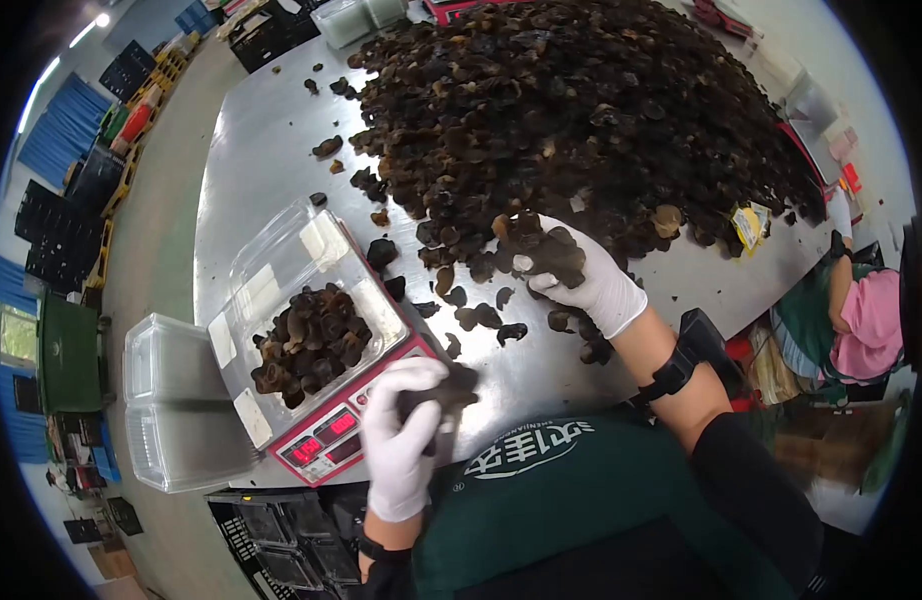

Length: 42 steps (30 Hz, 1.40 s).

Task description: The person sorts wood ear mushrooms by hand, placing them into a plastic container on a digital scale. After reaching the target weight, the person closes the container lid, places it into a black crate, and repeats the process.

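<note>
My left hand [406,430], in a white glove, is closed round dark brown fungus pieces beside the red-edged scale [321,437]. On that scale sits a clear plastic box [386,318] with a heap of fungus pieces [311,345] inside and its lid tilted up. At the near edge of the large fungus pile [571,110], my right hand [581,275], gloved too, grips several brown pieces between thumb and fingers. Loose pieces [481,316] lie on the metal table between the hands. Red digits are lit on the scale's display.
Stacked clear boxes [186,400] stand left of the scale. Black crates [291,535] are below the table edge. A yellow and white packet [751,227] lies right of the pile. A person in pink [869,325] is at the far right.
</note>
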Available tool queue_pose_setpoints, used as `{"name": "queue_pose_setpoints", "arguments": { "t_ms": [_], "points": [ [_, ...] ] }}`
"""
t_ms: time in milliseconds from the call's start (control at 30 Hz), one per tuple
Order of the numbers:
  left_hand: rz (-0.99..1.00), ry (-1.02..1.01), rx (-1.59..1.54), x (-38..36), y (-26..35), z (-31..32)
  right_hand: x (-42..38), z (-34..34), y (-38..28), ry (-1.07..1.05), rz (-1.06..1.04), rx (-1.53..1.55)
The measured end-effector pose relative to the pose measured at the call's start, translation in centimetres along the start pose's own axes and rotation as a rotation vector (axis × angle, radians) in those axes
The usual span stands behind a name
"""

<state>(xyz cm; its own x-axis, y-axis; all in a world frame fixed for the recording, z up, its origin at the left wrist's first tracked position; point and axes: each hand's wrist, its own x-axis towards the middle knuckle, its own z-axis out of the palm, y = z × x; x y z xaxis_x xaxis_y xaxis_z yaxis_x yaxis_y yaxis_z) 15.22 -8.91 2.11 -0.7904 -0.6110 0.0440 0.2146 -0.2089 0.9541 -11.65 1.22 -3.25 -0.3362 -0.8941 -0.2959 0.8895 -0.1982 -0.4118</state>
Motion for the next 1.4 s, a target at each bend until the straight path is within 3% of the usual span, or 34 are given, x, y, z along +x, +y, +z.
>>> {"name": "queue_pose_setpoints", "arguments": {
  "t_ms": [67,100,133,200,233,300,333,400,533,567,633,733,800,867,933,1000,1067,1100,1133,1233,1333,1400],
  "points": [
    [0.166,0.165,0.266,-0.2,2.8,-1.5,0.9,-1.2,0.3,-0.151,0.034,0.062],
    [0.295,0.256,0.431,0.1,3.1,-3.4,0.4,0.1,0.2,-0.058,0.076,0.077],
    [0.421,0.346,0.599,0.4,3.5,-5.3,0.4,-0.2,0.4,-0.157,0.037,0.072],
    [0.547,0.487,0.776,1.5,5.2,-7.5,1.3,-2.2,1.0,-0.171,-0.030,-0.098],
    [0.522,0.548,0.790,1.6,5.7,-8.8,1.0,-1.7,1.2,-0.136,-0.113,-0.322],
    [0.504,0.610,0.854,2.4,6.9,-9.2,1.4,-1.0,1.5,-0.116,0.003,-0.086],
    [0.472,0.623,0.855,2.7,7.1,-9.4,2.0,-1.0,1.5,-0.152,0.105,0.115],
    [0.550,0.489,0.920,3.7,5.5,-11.3,2.0,-0.3,1.5,-0.059,0.103,0.005],
    [0.407,0.217,1.640,4.9,3.7,-11.4,1.4,2.5,2.5,0.009,-0.021,-0.314],
    [0.395,0.228,1.655,4.9,3.5,-11.1,1.4,2.9,3.0,0.005,-0.018,-0.317],
    [0.446,0.342,1.649,4.7,4.3,-10.1,1.1,3.5,3.6,0.064,-0.197,-0.705],
    [0.597,0.519,1.666,4.5,4.2,-8.9,1.2,4.3,2.8,0.052,-0.023,-0.642],
    [0.769,0.260,1.328,4.7,2.7,-6.3,1.4,4.9,2.8,0.010,-0.045,-0.741],
    [0.621,0.064,1.172,4.8,0.3,-2.5,1.7,5.6,3.3,-0.080,-0.096,-0.923],
    [0.436,0.050,1.022,5.7,-2.1,0.6,1.6,6.0,3.2,0.026,-0.095,-1.124],
    [0.440,0.051,0.856,6.4,-5.1,1.6,1.6,5.0,3.2,0.005,-0.194,-1.192],
    [0.443,-0.003,0.890,6.9,-6.1,1.4,0.7,5.0,2.6,0.075,-0.166,-1.322],
    [0.569,0.046,0.926,7.3,-7.2,1.5,0.4,4.3,2.2,0.148,-0.125,-1.342],
    [0.574,0.038,0.978,7.4,-7.6,1.8,0.3,3.9,2.0,0.023,-0.254,-1.408],
    [0.624,-0.018,1.107,7.4,-9.2,2.3,0.5,1.1,1.2,0.068,-0.368,-1.597],
    [0.589,-0.052,1.048,6.7,-9.6,2.7,1.1,-1.2,0.7,0.248,-0.481,-1.904],
    [0.614,-0.049,1.024,6.3,-9.8,2.7,1.1,-1.3,0.6,0.148,-0.639,-2.357]
  ]
}}
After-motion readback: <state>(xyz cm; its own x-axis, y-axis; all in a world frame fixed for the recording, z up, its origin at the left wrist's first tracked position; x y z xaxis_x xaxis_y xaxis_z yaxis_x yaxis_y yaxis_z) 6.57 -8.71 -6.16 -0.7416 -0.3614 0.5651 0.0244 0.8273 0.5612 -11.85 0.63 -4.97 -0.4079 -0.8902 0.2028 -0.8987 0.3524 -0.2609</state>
